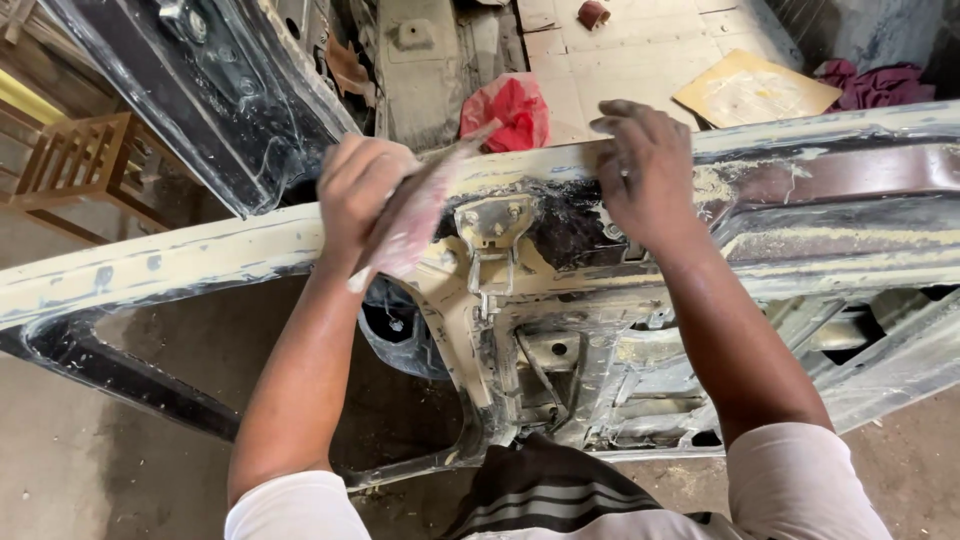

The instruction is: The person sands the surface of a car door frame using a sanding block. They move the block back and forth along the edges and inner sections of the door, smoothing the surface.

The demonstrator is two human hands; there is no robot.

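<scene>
Under both hands lies a stripped, cream-primed metal car door shell (560, 300), its upper edge running just beneath the knuckles. Left hand (362, 190) is closed around a folded, pinkish worn sheet of sandpaper (415, 215), pressing it on the edge beside a bolted grey metal bracket (492, 228). Right hand (645, 170) holds nothing, fingers curled over the edge, bracing. Good sanding here, I judge, needs flat, even pressure and short strokes clear of the bracket.
</scene>
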